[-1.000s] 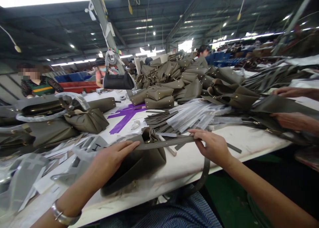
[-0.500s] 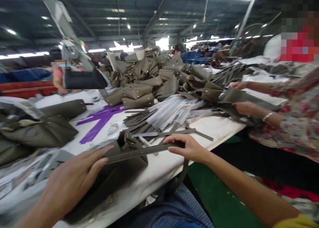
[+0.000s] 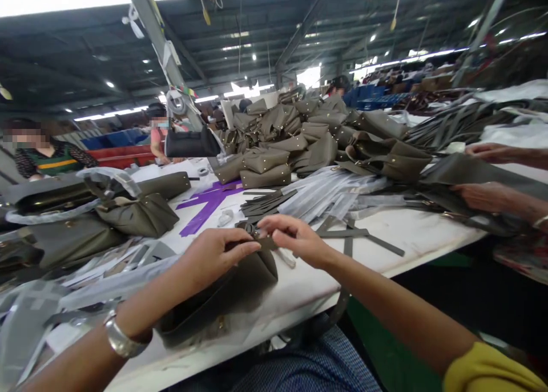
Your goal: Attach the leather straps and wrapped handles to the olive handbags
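Note:
An olive-brown leather handbag lies on the table edge in front of me, partly covered by my hands and forearm. My left hand is closed at the bag's top, thumb and fingers pinching its strap. Close beside it my right hand has curled fingers on the same strap, near small metal hardware that my fingers partly hide. A loop of dark strap hangs over the table edge below my right forearm. Loose flat straps lie just beyond my right hand.
Behind stands a heap of similar bags. Plastic-wrapped strips and purple tape lie before it. More bags and plastic wrapping fill the left. At right, a co-worker's hands hold an olive piece; other people stand far left.
My hands have come together; the strap stretched between them before now shows only as a short piece. My left hand moved right, toward the bag's far end. The view swung left.

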{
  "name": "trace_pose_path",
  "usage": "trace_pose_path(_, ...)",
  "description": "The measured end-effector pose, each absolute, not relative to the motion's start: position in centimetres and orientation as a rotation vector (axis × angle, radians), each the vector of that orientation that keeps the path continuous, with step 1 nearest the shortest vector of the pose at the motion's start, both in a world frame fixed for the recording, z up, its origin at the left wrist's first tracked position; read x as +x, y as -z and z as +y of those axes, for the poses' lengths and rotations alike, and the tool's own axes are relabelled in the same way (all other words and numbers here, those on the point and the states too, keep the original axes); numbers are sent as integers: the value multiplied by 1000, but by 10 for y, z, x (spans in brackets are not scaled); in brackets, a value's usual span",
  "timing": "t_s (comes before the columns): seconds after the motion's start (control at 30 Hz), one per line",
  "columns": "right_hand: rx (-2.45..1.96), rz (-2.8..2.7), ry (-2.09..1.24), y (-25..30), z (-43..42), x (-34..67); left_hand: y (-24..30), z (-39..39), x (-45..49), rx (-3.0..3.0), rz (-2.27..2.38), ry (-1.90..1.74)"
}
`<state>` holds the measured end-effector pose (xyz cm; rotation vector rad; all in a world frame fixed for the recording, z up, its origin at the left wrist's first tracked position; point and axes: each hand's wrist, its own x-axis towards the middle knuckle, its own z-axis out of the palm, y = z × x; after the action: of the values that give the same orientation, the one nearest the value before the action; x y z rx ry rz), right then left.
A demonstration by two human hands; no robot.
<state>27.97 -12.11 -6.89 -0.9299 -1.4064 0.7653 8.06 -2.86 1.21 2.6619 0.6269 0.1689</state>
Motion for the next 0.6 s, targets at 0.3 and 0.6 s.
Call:
trace_pose_path(0.3,-1296,-1420,-201,106,-90,254,-19,17,66,2594,891,-65)
trace_pose_path(0.6,-1145,-1208,-296,107,-78,237,-4,31,66,2314,780,-99)
